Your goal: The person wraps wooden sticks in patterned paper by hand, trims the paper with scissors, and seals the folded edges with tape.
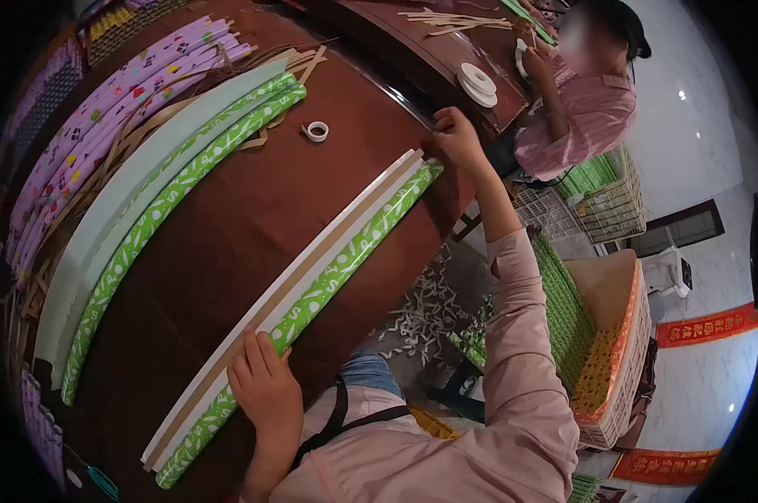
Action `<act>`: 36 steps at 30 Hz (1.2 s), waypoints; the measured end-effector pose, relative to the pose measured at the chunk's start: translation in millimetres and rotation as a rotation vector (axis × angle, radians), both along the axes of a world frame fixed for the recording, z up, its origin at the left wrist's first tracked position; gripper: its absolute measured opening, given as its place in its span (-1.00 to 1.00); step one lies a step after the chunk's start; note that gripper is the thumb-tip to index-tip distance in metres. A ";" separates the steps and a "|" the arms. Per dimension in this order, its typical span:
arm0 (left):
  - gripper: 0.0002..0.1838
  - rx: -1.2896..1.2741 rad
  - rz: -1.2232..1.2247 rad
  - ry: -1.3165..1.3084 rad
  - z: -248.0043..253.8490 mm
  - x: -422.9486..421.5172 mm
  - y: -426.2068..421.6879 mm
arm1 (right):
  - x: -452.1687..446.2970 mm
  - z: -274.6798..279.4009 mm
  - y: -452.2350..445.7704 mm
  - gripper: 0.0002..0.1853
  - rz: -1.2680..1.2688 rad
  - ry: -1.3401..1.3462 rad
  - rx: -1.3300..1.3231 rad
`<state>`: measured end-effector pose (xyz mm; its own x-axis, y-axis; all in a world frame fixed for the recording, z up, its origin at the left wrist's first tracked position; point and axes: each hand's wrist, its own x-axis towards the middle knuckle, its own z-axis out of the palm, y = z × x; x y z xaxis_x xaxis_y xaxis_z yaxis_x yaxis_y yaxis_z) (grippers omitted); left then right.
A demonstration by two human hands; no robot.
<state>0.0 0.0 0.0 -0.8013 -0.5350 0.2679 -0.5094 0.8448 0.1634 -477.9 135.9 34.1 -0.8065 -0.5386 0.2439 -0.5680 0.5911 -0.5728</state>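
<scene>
A green-and-white patterned paper roll (345,267) lies slantwise on the brown table, its flat white edge spread out along the far side. A narrow tan strip (312,277) runs lengthwise on that white edge. My left hand (266,381) lies over the roll's lower half, fingers stretched across the paper and strip. My right hand (456,138) is just beyond the roll's upper end, its fingers pinched together; whatever they hold is too small to make out. A small white tape roll (315,132) rests apart on the table.
More green rolls (186,159) and purple patterned rolls (119,101) lie on the left. A co-worker (580,109) in pink sits at the other table, near white spools (478,85). Paper scraps (425,302) litter the floor. Baskets (618,369) stand on the right; scissors (102,482) lie lower left.
</scene>
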 end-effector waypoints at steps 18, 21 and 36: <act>-0.66 -0.257 -0.028 0.161 9.7 53.9 -14.7 | 296.5 11.2 -90.6 -0.49 1.347 0.649 0.256; -0.67 -0.211 -0.028 0.158 9.3 62.9 -8.8 | 298.3 1.9 -88.0 -0.47 1.354 0.663 0.272; -0.30 -0.054 -0.100 0.205 21.4 80.3 -12.8 | 308.2 6.1 -94.5 -0.47 1.336 0.795 0.258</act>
<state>80.3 -12.8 21.4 -0.7756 -0.4360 0.4564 -0.3833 0.8998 0.2083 -169.7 41.4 40.2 0.5512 -0.8209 0.1496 -0.8334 -0.5328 0.1471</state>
